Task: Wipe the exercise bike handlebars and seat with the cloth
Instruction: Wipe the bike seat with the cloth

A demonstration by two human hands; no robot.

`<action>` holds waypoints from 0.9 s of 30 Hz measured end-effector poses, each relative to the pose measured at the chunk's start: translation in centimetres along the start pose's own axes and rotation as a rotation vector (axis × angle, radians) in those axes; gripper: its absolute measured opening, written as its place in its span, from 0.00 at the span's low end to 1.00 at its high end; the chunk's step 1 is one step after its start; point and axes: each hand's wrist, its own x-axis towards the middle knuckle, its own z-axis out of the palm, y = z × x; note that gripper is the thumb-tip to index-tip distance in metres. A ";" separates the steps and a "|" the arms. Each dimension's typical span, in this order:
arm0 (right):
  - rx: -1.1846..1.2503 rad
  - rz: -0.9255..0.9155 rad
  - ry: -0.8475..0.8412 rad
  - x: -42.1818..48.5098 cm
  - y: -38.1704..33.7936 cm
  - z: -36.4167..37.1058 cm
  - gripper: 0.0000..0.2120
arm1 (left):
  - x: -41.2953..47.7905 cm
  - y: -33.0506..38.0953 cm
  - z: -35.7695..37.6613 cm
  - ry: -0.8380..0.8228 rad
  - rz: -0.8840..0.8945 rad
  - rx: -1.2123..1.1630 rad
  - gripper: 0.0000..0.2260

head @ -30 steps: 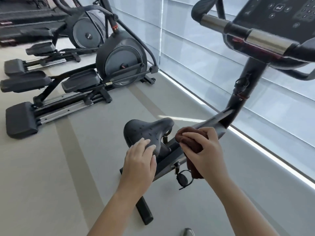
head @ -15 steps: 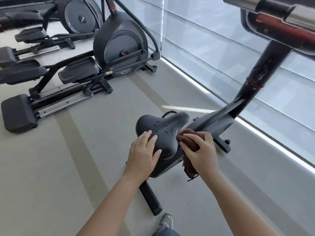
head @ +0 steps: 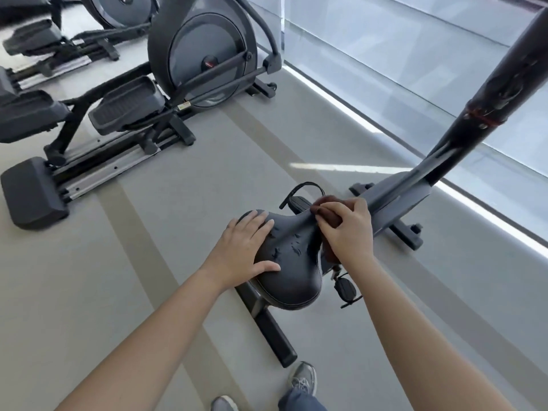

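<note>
The exercise bike's black padded seat (head: pixel 292 262) sits in the middle of the view, its narrow nose pointing away from me. My left hand (head: pixel 243 247) lies flat on the seat's left side, fingers spread. My right hand (head: pixel 350 232) grips a dark reddish-brown cloth (head: pixel 329 216) against the seat's right side near the nose. The cloth hangs down below the palm. The bike's dark stem (head: pixel 480 114) rises to the upper right; the handlebars are out of the frame.
An elliptical trainer (head: pixel 204 51) with long pedals stands on the grey floor to the left, another behind it. A bike pedal (head: pixel 345 287) hangs below my right hand. The bike's base bar (head: pixel 272 330) lies by my shoes (head: pixel 302 379). A glazed wall runs along the right.
The view has tilted down and come closer to the seat. My left hand has slid further onto the seat's left side. My right hand with the cloth has moved up toward the nose.
</note>
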 end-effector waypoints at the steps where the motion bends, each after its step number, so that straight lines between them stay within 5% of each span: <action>1: -0.009 -0.045 0.005 -1.3 -0.2 0.5 0.07 | 0.2 -0.3 0.0 -0.015 0.014 -0.012 0.37; 6: -0.011 -0.130 -0.049 -3.5 -0.3 0.8 0.08 | 0.8 -1.1 -0.4 -0.008 0.123 -0.053 0.37; 12: -0.030 0.217 0.108 3.0 -0.4 0.8 0.08 | 2.1 -3.1 -0.3 -0.059 0.303 -0.093 0.41; 20: 0.005 0.289 0.066 -11.2 -4.8 1.9 0.14 | 3.2 -5.6 -0.6 -0.142 0.484 -0.176 0.44; 27: -0.124 0.441 0.318 -0.1 -3.6 2.9 0.10 | 3.5 -5.6 -0.5 -0.148 0.439 -0.252 0.44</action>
